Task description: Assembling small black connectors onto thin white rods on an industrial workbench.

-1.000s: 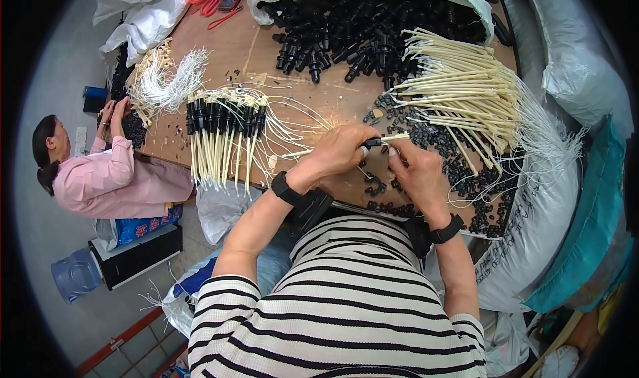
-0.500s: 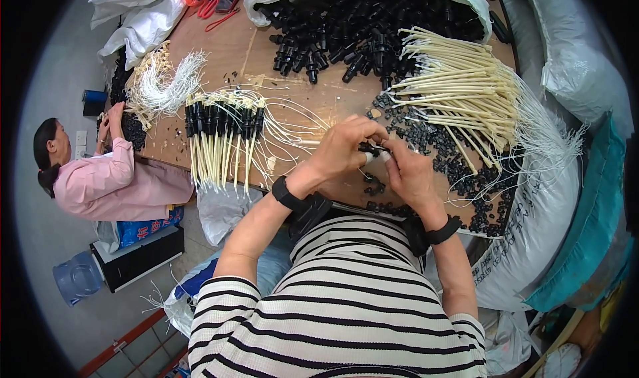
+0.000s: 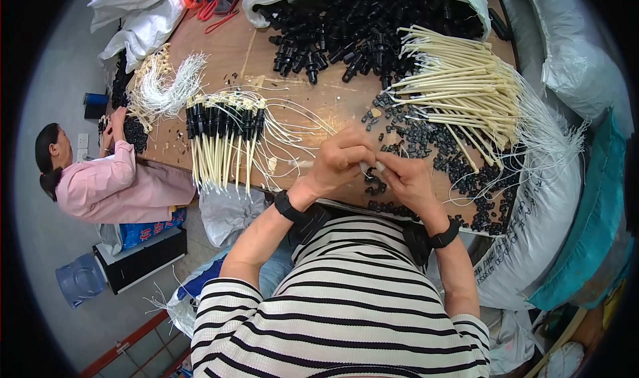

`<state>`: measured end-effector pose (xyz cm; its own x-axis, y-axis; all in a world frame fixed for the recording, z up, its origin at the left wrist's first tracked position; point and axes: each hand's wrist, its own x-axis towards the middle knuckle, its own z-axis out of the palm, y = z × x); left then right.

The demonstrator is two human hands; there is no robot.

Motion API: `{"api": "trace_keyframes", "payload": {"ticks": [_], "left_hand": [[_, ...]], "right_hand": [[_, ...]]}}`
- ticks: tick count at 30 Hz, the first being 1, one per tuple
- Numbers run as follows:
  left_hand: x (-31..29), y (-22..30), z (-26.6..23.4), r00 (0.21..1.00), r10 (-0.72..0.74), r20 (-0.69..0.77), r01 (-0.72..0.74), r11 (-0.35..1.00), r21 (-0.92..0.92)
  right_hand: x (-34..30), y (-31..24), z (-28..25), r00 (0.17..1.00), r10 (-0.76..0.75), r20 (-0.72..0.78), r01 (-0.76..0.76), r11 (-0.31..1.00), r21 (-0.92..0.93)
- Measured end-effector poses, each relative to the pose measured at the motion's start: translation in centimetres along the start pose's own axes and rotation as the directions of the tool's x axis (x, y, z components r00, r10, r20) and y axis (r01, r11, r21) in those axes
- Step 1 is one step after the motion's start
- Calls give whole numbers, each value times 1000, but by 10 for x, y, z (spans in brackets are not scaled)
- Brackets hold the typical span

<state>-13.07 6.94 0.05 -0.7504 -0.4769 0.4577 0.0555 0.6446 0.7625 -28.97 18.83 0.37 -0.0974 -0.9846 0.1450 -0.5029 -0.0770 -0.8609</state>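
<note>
My left hand point(image 3: 343, 158) and my right hand point(image 3: 406, 178) meet over the table's near edge, fingers pinched together tip to tip. Whatever lies between them is too small and covered to make out. Pale wrappings seem to show at the fingertips. Just below them lie small black clips point(image 3: 376, 186), with a larger scatter of black clips point(image 3: 459, 162) to the right. Left of my hands, a row of black fittings point(image 3: 226, 120) with cream tubes point(image 3: 219, 158) and white cords is laid out. A pile of cream tubes with white cords point(image 3: 466, 92) lies at the right.
A white sack point(image 3: 489, 12) spills black fittings point(image 3: 373, 18) at the back. Bulging sacks point(image 3: 532, 225) crowd the table's right side. At the far left, a person in pink point(image 3: 100, 185) works near a bundle of white cords point(image 3: 170, 88). A water bottle point(image 3: 80, 279) stands below.
The black piece visible between my fingers earlier is now out of sight. My hands have drawn closer at the fingertips, with the left hand turned over more.
</note>
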Motion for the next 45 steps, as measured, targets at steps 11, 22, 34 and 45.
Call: {"api": "trace_keyframes", "payload": {"ticks": [11, 22, 34, 45], "left_hand": [[24, -57, 7, 916, -395, -70, 398, 873, 283], [18, 3, 41, 843, -535, -61, 502, 821, -272], [11, -7, 39, 768, -639, 41, 638, 757, -140], [9, 6, 26, 966, -225, 124, 222, 974, 38]], "right_hand": [[-8, 16, -2, 902, 366, -228, -370, 929, 31], [7, 26, 7, 868, 449, -212, -432, 893, 123], [2, 18, 9, 907, 376, -190, -316, 905, 286], [-4, 14, -14, 913, 404, 60, -165, 231, 959]]}}
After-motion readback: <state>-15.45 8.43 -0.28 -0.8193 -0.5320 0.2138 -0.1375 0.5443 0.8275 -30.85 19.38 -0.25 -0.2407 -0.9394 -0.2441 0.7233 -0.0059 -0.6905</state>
